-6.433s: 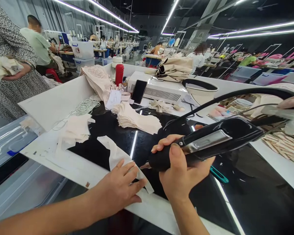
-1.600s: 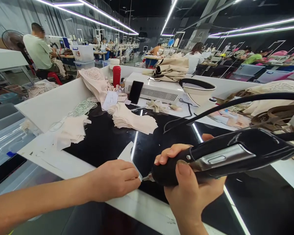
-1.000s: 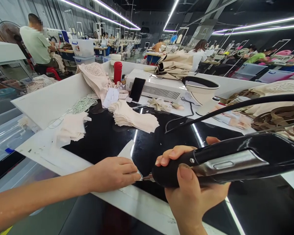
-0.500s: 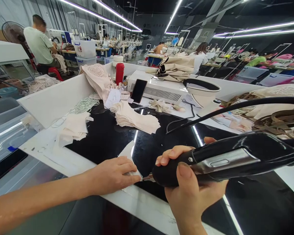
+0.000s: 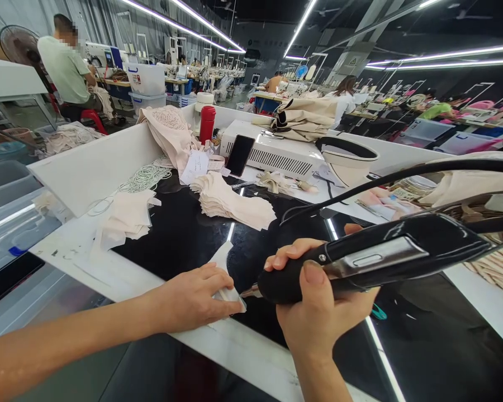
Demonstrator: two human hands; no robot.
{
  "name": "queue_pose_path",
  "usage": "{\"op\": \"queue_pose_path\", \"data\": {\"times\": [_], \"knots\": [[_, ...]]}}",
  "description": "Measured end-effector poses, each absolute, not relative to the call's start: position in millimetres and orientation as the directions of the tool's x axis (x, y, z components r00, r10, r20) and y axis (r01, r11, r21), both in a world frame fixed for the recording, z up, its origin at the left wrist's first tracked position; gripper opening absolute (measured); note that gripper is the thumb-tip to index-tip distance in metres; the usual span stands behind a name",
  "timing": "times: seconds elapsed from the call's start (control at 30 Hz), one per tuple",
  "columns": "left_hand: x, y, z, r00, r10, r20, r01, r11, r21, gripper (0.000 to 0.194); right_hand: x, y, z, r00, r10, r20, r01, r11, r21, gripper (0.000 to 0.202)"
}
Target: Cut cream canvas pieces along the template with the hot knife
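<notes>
A black handheld tool (image 5: pixel 381 257) with a silver strip and a cable is gripped in my right hand (image 5: pixel 318 301), its thin metal tip pointing left. That tip is close to the edge of a small white fabric piece (image 5: pixel 222 258). My left hand (image 5: pixel 197 298) is closed on the fabric piece near the front edge of the black work surface (image 5: pixel 180 245). Beyond lies a stack of pale pink cut pieces (image 5: pixel 235 204). More pale pieces (image 5: pixel 128 215) form a pile to the left.
Behind the stack are a phone (image 5: pixel 240 156), a red bottle (image 5: pixel 207 125) and a white vented box (image 5: pixel 272 148). Green cord (image 5: pixel 146 177) lies at the left. A black cable arches over the right side. A seated person (image 5: pixel 65 70) is at the far left.
My right hand has moved slightly up and left with the tool. The fabric piece is tilted a little differently under my left hand. A small teal object now shows beside my right hand.
</notes>
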State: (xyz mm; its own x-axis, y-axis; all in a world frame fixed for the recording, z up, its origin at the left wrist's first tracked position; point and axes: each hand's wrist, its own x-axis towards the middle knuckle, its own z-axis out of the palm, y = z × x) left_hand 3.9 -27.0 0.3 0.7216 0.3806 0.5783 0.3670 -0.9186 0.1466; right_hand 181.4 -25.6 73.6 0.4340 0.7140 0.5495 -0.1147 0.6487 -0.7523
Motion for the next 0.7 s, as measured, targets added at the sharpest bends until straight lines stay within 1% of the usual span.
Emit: {"op": "queue_pose_path", "data": {"times": [0.23, 0.4, 0.6, 0.7], "knots": [[3, -27, 0, 0.720, 0.395, 0.571, 0.379, -0.913, 0.153, 0.022, 181, -28, 72, 0.409, 0.724, 0.556, -0.109, 0.644, -0.758, 0.044], [3, -27, -1, 0.707, 0.389, 0.591, 0.375, -0.914, 0.154, 0.022, 180, -25, 75, 0.426, 0.718, 0.550, -0.101, 0.642, -0.760, 0.043], [3, -27, -2, 0.719, 0.397, 0.570, 0.383, -0.911, 0.151, 0.022, 177, -17, 73, 0.414, 0.711, 0.568, -0.129, 0.664, -0.737, 0.046], [3, -25, -2, 0.728, 0.403, 0.554, 0.395, -0.908, 0.142, 0.022, 175, -15, 70, 0.404, 0.711, 0.575, -0.131, 0.668, -0.733, 0.052]]}}
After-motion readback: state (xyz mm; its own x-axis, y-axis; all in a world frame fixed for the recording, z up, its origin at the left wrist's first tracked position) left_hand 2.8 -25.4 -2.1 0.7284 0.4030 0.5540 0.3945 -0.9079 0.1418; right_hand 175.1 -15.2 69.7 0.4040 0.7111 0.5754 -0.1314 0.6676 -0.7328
